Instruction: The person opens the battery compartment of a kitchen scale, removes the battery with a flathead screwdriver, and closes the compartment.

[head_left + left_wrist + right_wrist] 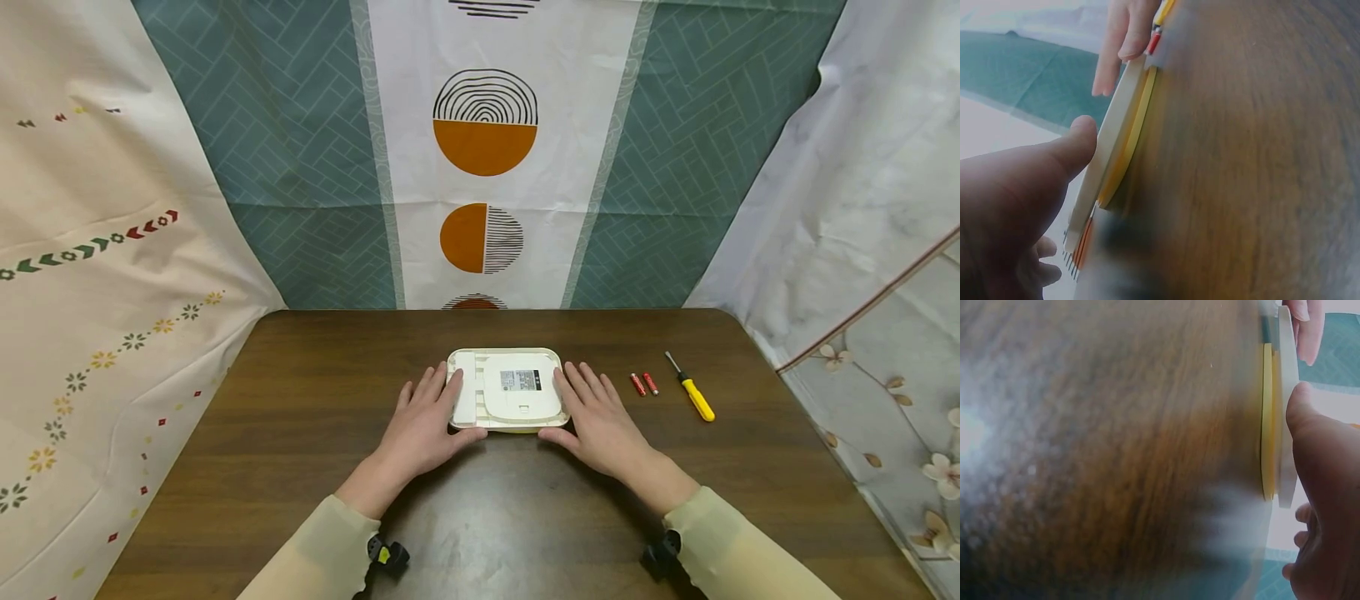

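A flat cream-white device (510, 390) with a label on its top face lies on the brown wooden table (300, 433). My left hand (450, 408) lies flat at its left side, fingers over the left edge and thumb at the front edge. At the right side my right hand (577, 408) rests flat, straight fingers along that edge, thumb at the front. The left wrist view shows my left thumb (1079, 140) against the device's (1119, 134) rim, which has a yellow layer beneath. In the right wrist view my right thumb (1304, 406) touches the device (1285, 406) rim.
Two small red batteries (643, 383) lie to the right of the device, and beyond them a screwdriver (693, 398) with a yellow handle. Patterned cloth hangs behind and to both sides of the table.
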Demonstrator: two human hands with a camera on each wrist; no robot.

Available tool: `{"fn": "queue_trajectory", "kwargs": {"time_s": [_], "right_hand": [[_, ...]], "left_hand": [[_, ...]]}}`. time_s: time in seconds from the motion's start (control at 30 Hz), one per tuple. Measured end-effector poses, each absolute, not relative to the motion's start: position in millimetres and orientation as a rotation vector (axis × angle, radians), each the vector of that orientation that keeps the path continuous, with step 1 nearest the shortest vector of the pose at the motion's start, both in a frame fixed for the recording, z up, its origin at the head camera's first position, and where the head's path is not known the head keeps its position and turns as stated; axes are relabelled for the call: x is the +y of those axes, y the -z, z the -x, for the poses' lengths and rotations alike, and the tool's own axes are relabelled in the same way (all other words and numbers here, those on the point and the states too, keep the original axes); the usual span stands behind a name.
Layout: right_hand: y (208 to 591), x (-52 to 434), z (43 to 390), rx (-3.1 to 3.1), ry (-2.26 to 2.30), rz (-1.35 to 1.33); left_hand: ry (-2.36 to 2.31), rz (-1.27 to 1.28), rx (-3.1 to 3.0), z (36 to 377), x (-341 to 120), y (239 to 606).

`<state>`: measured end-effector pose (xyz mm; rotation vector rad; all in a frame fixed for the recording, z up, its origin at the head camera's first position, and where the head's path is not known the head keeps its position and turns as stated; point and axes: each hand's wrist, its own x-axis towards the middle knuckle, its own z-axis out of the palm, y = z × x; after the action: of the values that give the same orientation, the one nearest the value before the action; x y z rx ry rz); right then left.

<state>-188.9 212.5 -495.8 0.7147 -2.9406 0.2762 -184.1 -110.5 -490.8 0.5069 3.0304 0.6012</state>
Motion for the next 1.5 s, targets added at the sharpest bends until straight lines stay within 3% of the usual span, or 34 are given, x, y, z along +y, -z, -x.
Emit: {"fn": "queue_trajectory", "kwargs": {"time_s": [1.5], "right_hand": [[503.5, 213.6, 191.4, -2.826, -0.283, -0.851]], "left_hand": [[-0.514, -0.576, 3.152, 186.6, -109.1, 499.1]]}}
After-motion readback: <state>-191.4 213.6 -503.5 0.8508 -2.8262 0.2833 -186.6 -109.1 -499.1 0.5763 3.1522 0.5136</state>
